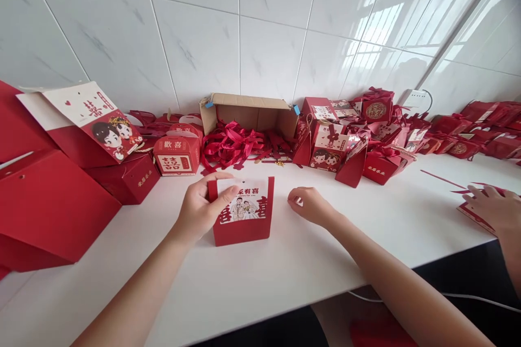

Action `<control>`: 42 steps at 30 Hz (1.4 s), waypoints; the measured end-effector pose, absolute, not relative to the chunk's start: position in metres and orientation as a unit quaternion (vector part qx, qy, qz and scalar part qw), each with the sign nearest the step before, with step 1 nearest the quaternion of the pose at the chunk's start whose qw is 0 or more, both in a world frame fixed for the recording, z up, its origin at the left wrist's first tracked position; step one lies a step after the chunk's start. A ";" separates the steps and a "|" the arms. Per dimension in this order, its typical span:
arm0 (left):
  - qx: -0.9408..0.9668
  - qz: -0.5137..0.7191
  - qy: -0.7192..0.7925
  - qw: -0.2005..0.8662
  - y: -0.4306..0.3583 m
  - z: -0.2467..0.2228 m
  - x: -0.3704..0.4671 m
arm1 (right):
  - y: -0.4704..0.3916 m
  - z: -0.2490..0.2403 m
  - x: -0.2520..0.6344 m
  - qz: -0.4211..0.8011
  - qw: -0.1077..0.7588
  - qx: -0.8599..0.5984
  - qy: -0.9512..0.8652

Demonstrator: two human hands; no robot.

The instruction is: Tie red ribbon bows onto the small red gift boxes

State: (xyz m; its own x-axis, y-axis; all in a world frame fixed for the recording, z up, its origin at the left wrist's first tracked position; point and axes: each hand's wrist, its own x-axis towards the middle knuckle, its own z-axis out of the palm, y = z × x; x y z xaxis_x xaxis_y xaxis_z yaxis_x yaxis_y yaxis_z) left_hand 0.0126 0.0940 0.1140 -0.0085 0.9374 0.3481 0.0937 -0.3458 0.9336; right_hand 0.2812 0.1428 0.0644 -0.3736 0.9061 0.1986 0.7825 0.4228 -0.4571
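A red box (244, 230) with a white printed panel showing a couple stands upright on the white table. My left hand (203, 203) grips its upper left edge, thumb on the front panel and fingers behind. To the right of the box, apart from it, my right hand (311, 205) is over the table with its fingers curled inward; whether anything small is inside them is hidden. Behind the box, red ribbons (232, 143) spill out of an open cardboard carton (252, 102).
Large red boxes (61, 206) and a box with cartoon faces (93, 119) crowd the left side. Finished-looking red boxes (380, 165) are piled right of the carton. At the far right, another person's hand (492, 209) rests on a red box. A power strip (414, 98) is by the wall.
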 end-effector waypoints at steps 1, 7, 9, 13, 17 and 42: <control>0.596 0.562 0.434 0.375 0.094 0.114 0.012 | 0.151 0.065 0.279 0.140 0.215 -0.522 -0.814; 0.593 0.551 0.452 0.375 0.095 0.114 0.011 | 0.209 0.070 0.269 0.150 0.194 -0.574 -0.781; 0.596 0.546 0.456 0.372 0.095 0.114 0.012 | 0.229 0.075 0.267 0.164 0.180 -0.596 -0.766; 0.593 0.548 0.459 0.370 0.094 0.114 0.013 | 0.275 0.085 0.253 0.163 0.199 -0.640 -0.724; 0.589 0.559 0.460 0.360 0.094 0.111 0.011 | 0.323 0.085 0.227 0.157 0.226 -0.693 -0.666; 0.644 0.546 0.432 0.317 0.085 0.113 0.012 | 0.193 0.180 0.215 0.451 0.253 -0.286 -0.806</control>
